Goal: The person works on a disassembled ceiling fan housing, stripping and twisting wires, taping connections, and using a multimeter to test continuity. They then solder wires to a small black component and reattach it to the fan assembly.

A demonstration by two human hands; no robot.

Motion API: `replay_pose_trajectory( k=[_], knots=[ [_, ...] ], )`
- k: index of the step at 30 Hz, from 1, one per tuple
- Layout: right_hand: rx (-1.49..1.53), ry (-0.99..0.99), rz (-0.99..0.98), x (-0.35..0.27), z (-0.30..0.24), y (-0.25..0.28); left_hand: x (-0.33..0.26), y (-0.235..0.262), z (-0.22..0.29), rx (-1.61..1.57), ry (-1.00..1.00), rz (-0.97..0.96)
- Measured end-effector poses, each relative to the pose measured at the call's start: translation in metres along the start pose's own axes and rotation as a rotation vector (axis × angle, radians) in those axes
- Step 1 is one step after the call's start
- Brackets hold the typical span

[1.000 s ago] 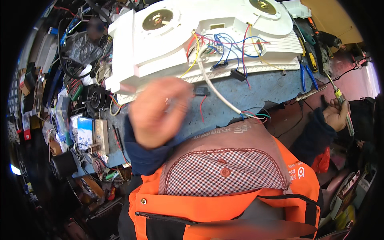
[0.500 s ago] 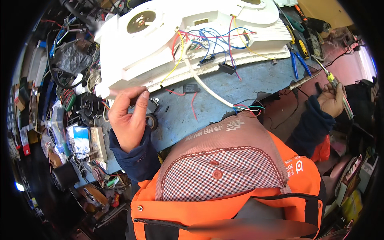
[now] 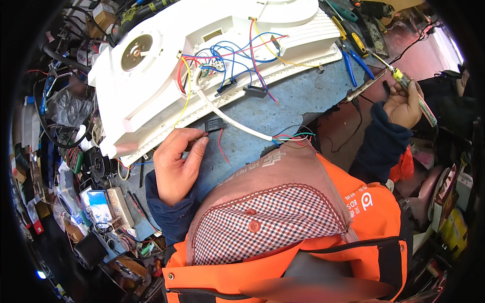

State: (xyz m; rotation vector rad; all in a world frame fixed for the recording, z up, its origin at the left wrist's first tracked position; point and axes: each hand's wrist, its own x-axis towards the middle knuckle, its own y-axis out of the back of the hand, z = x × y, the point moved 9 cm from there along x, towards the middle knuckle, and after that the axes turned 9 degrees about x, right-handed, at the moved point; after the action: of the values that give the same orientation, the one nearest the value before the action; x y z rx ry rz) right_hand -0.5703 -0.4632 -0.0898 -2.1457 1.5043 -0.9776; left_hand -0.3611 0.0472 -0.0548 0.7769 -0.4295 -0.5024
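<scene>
My left hand (image 3: 178, 164) is at the near edge of a white appliance housing (image 3: 151, 96), with thumb and forefinger pinched together. Its fingertips are beside a small black block-shaped component (image 3: 214, 124) with a red wire (image 3: 223, 149). What they pinch is too small to make out; the end of a yellow wire (image 3: 184, 103) comes down close by. Off the bench's right end, my right hand (image 3: 404, 107) is closed around a screwdriver (image 3: 399, 77) with a see-through yellowish handle, its shaft pointing up and left. Blue, red and yellow wires (image 3: 230, 53) tangle across the housing.
A white cable (image 3: 232, 120) with bared coloured wires runs over the blue bench (image 3: 303, 96) toward my apron. Blue-handled pliers (image 3: 348, 68) and a yellow-and-black tool (image 3: 358, 44) lie at the right. Cluttered parts and boxes (image 3: 119, 207) crowd the left.
My left hand has moved right along the housing's near edge, up to the black component, and its thumb and forefinger have closed. The view has shifted; my right hand still grips the screwdriver.
</scene>
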Motion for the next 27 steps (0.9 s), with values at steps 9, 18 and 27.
replay_pose_trajectory(
  k=[9, 18, 27],
  knots=[
    [0.015, -0.01, -0.069, 0.001, 0.0, 0.013, -0.034, 0.048, -0.019, 0.065, 0.158, 0.234],
    [0.334, -0.291, -0.613, -0.089, 0.002, -0.084, -0.101, 0.045, -0.059, 0.297, 0.356, 0.298],
    [0.31, -0.635, -1.046, -0.236, 0.03, -0.181, -0.084, 0.021, -0.042, 0.552, 0.232, 0.367]
  ],
)
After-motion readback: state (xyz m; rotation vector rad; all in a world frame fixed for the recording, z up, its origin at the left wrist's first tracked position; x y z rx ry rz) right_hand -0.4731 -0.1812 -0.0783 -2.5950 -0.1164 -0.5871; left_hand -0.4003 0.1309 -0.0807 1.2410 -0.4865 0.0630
